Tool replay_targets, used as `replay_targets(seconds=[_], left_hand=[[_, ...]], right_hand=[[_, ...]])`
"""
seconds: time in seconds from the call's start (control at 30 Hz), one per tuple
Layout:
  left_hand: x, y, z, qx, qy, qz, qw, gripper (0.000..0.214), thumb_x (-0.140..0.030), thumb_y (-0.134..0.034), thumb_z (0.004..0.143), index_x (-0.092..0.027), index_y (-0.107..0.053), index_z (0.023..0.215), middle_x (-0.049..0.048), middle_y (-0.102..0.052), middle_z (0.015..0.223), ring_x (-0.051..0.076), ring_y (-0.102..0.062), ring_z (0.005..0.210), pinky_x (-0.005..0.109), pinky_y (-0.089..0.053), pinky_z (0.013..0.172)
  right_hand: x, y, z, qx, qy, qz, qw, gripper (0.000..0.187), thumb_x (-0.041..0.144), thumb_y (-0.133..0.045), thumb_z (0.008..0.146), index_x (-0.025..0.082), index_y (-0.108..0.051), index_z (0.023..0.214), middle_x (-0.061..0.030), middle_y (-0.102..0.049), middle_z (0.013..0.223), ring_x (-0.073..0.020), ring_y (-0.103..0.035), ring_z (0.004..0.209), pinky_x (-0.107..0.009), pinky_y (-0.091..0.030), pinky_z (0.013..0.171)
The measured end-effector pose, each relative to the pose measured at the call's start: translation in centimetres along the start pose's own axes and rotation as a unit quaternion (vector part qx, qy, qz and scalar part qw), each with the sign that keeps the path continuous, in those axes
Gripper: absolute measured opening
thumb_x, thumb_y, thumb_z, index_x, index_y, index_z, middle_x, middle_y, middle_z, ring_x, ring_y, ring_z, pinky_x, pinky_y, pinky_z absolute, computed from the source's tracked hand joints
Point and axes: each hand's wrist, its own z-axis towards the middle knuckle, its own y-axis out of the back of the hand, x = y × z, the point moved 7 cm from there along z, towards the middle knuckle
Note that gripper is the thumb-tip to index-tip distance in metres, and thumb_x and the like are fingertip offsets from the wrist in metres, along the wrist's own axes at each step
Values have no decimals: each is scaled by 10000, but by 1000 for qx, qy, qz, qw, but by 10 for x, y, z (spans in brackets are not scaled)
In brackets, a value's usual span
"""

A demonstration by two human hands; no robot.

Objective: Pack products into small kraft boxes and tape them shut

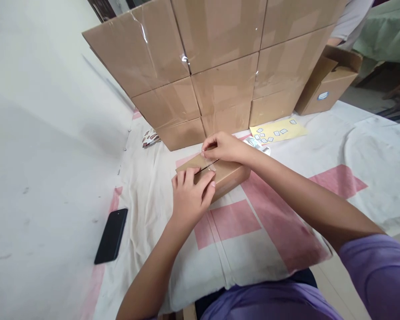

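A small brown cardboard box (pixel 231 174) lies on the white and pink cloth (pixel 253 231) in front of me. My left hand (pixel 190 198) presses flat on the box's near left corner, fingers together and bent over the top flap. My right hand (pixel 224 147) rests on the far edge of the box, its fingertips pinched on a strip of clear tape (pixel 210 164) that runs across the flap seam.
A wall of stacked taped cartons (pixel 220 66) stands just behind the box. A yellow sticker sheet (pixel 278 131) lies to the right, an open carton (pixel 330 80) beyond it. A black phone (pixel 111 235) lies on the left. Another person's sleeve (pixel 351 20) shows top right.
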Motion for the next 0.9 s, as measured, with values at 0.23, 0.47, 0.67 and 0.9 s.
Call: replay_targets(seconds=[0.23, 0.47, 0.67, 0.9], left_hand=[[1, -1, 0, 7, 5, -12, 1000, 295, -360, -471, 995, -338, -692, 1189, 75, -591, 1180, 267, -490, 1116, 444, -364, 927], [-1, -1, 0, 4, 2, -5, 1000, 298, -374, -457, 997, -333, -691, 1177, 74, -595, 1172, 269, -487, 1103, 439, -359, 911], [0, -1, -1, -1, -1, 1, 1000, 320, -369, -435, 1004, -340, -685, 1202, 72, -597, 1166, 264, -482, 1089, 430, -359, 915], [-4, 0, -2, -19, -10, 10, 1000, 307, -354, -454, 992, -333, -696, 1178, 76, -609, 1148, 264, -490, 1047, 434, -359, 894]], right_hand=[[5, -1, -2, 5, -81, -111, 991, 78, 182, -676, 774, 214, -735, 735, -5, -738, 947, -223, -619, 1053, -404, -289, 1063], [5, -2, 4, 16, -117, -120, 986, 156, 232, -612, 808, 202, -758, 763, -45, -728, 845, -248, -599, 1023, -400, -292, 1035], [-2, -3, 20, -18, -60, -105, 992, 171, 247, -615, 760, 200, -769, 701, -34, -729, 851, -259, -591, 1048, -350, -367, 941], [-3, 5, 22, -48, 69, -27, 996, 237, 205, -552, 772, 145, -776, 824, -47, -729, 862, -172, -623, 810, -280, -439, 759]])
